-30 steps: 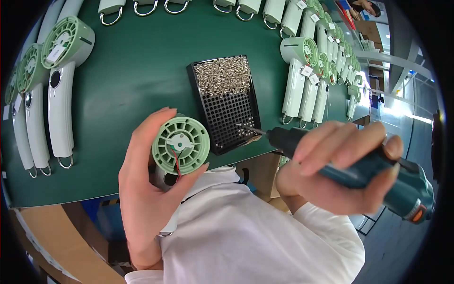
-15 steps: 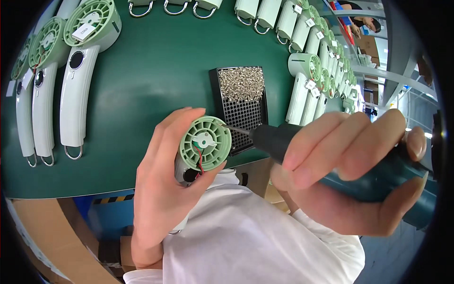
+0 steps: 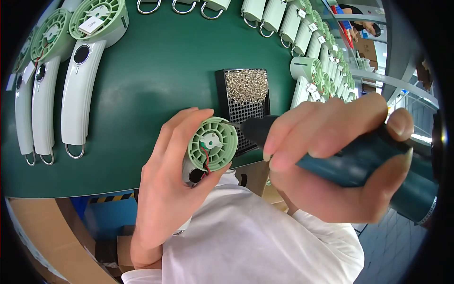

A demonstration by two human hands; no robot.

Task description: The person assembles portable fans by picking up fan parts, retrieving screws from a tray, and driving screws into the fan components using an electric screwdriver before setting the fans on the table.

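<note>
In my left hand (image 3: pixel 168 180) is a handheld fan (image 3: pixel 213 144), its round pale-green vented housing turned up. A white hub and red wires show inside the ring, and part of its handle is hidden by my fingers. My right hand (image 3: pixel 340 156) grips a dark teal electric screwdriver (image 3: pixel 350 165) with a black nose. The screwdriver's thin bit meets the upper right rim of the housing; whether a screw sits at its tip I cannot make out. Just behind lies a black tray (image 3: pixel 243 111) with a pile of small silvery screws (image 3: pixel 247 86) over its grid of holes.
Several similar white-handled fans (image 3: pixel 78 94) lie at the left on the green table mat (image 3: pixel 146 61). More fans (image 3: pixel 309 71) stand in rows along the right side. A cardboard box (image 3: pixel 56 241) is below the table's front edge, and a person (image 3: pixel 364 23) is far right.
The screwdriver has tilted and come in closer to the fan housing, with less of its bit showing. My left hand and the fan appear slightly further right.
</note>
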